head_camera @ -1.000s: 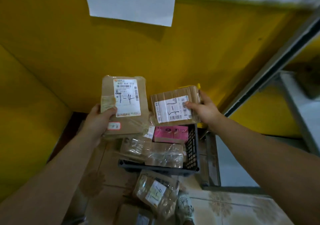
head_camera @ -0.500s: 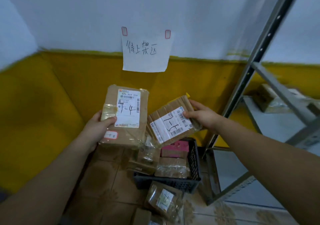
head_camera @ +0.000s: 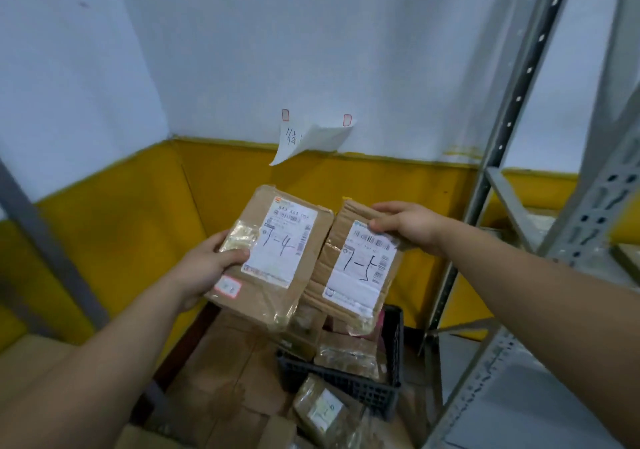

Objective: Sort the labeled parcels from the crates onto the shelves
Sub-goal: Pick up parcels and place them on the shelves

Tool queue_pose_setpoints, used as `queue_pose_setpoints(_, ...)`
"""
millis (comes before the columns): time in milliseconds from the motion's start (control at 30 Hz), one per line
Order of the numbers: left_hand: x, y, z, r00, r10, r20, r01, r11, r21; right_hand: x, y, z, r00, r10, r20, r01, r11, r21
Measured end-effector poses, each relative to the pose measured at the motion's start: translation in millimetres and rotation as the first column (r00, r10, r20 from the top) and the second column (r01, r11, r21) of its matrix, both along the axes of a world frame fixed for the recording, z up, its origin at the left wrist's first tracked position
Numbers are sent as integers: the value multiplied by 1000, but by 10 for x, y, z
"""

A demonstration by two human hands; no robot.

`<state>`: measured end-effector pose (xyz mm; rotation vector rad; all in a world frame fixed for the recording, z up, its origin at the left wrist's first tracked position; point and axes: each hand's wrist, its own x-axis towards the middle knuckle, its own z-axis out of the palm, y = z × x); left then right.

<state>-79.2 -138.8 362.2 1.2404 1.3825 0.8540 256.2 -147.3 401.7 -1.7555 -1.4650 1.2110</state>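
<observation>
Head view: a room corner, white wall above a yellow band [head_camera: 138, 206]. The grey metal shelf rack [head_camera: 512, 119] rises on the right, its lower board [head_camera: 519, 396] bare where it shows. A black crate [head_camera: 346, 383] with more wrapped parcels sits on the floor against the rack's foot, and another taped parcel [head_camera: 325, 410] lies just in front of it. The space between the held parcels and the wall is open.

Both forearms reach forward. The left hand [head_camera: 207, 268] grips the left edge of the first parcel [head_camera: 266, 296], thumb across a tape patch on its face. The right hand [head_camera: 412, 229] pinches the top of the second parcel [head_camera: 318, 275], thumb on the label. The two are held above the crate, side by side, inner edges about touching.

The first label reads "7-4" by hand, the second "7-5"; the printed lines are blurred. A curled paper note [head_camera: 311, 139] on the wall shows only part of its writing.
</observation>
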Motion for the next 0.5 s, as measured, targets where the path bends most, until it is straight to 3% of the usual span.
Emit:
queue_pose_setpoints(133,77,-315,73,997,56,61,-58,998,24,-101,-275,-95,988,-111,-106,117,992,47)
queue_pose_setpoints(267,93,-521,169,991,71,110,-76,996,43,-173,-401,-213,870,-299,-392,359,929,87)
queue_pose_setpoints(500,15,-788,323,965,129,228,-158,981,115,-515,-883,14,884,-163,-437,260,950,172)
